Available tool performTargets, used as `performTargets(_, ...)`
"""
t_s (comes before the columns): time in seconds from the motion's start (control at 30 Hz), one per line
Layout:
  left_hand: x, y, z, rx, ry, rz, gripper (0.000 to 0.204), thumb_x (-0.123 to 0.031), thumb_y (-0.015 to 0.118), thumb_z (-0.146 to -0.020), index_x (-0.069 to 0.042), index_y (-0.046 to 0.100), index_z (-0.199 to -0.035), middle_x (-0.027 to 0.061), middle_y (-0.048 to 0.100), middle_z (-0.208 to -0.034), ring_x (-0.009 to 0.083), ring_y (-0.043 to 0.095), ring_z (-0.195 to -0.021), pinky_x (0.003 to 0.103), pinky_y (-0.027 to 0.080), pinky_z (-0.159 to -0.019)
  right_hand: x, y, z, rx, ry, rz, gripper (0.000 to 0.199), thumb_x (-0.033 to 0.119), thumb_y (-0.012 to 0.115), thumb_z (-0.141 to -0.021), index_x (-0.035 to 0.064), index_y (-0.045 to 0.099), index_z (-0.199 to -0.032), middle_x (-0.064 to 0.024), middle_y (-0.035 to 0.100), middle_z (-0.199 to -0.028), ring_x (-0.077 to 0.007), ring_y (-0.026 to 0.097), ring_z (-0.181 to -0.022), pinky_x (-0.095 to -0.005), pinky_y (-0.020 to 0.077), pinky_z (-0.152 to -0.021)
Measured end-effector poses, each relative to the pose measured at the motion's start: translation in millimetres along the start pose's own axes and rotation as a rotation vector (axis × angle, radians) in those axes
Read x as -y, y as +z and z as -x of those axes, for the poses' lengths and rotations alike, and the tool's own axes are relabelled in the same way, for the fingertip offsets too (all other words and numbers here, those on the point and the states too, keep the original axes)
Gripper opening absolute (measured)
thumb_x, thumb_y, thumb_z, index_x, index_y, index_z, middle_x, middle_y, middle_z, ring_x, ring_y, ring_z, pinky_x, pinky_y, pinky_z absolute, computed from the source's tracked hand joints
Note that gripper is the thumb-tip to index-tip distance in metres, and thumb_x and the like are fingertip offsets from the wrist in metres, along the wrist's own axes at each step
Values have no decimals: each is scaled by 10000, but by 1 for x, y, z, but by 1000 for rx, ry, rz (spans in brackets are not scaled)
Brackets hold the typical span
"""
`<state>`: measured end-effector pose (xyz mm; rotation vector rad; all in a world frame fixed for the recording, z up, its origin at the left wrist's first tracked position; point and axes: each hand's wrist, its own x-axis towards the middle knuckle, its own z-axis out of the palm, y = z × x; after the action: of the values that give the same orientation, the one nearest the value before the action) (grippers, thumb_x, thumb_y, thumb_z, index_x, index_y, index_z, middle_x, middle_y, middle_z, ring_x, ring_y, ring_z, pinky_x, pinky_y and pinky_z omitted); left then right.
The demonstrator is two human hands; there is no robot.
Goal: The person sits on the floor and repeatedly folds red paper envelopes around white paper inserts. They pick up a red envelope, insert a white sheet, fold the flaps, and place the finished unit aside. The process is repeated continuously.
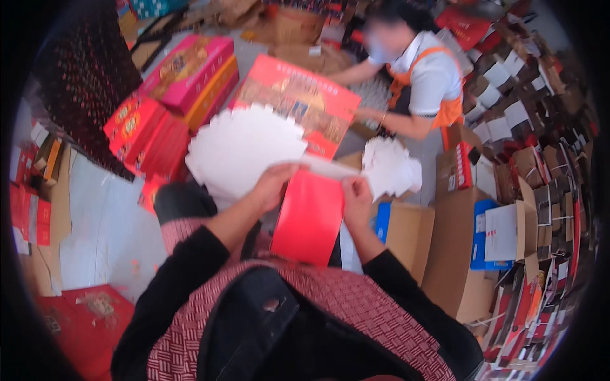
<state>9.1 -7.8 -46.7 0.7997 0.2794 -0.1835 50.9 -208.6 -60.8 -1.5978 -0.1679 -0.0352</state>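
Note:
Over my lap, a red cardboard piece [308, 219] with a white folded strip along its top edge is held between my hands. My left hand [276, 184] grips it at the upper left corner, fingers closed on the strip. At the upper right corner, my right hand [357, 195] pinches the same piece. Just beyond my left hand lies a fanned stack of white cards [244, 149] with a jagged rim. A smaller fanned white stack [389, 168] sits to the right, past my right hand.
Ahead, a co-worker in an orange apron [424, 82] touches a large red printed box [298, 95]. Pink and red boxes [187, 73] are piled at left. An open brown carton [406, 238] stands at right, near a blue box [486, 235] and many bundled flattened boxes [553, 190].

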Motion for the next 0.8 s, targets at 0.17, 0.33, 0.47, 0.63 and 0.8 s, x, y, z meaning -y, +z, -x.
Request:
performTargets(0.17,-17,9,12,102,117,-229,229,-142,501,-926,16,614,-1049,65,591,-1017,141,554,-959,269,441,-875,66,-18,-50,351,322,-541,182,234,444,-950,60,473,-906,-116,613,-777,-145,591,-700,-261,477,-607)
performTargets(0.33,-26,29,17,114,186,-327,214,-113,481,-932,22,623,-1017,58,576,-1066,142,531,-1005,275,412,-914,106,-8,-100,963,568,2,264,231,565,-902,-2,618,-1013,-29,641,-883,-75,597,-774,-205,477,-682)
performTargets(0.47,-24,30,18,71,213,-328,192,-93,488,-924,16,626,-999,44,581,-1022,119,541,-948,256,435,-865,117,6,-101,1038,588,117,294,210,600,-881,14,602,-1101,-25,639,-908,-63,586,-793,-202,473,-701)
performTargets(0.63,-24,31,20,27,254,-324,178,-79,480,-925,7,606,-1017,44,588,-987,97,547,-899,234,459,-813,135,10,-86,1073,570,247,354,151,614,-868,50,570,-1204,-26,637,-945,-51,562,-818,-194,456,-716)
performTargets(0.8,-20,25,21,20,265,-273,222,-65,484,-923,-10,492,-1138,55,581,-1019,92,535,-923,229,449,-831,117,11,-76,1007,350,301,367,75,599,-863,53,552,-1227,-31,642,-960,-51,565,-815,-207,466,-726)
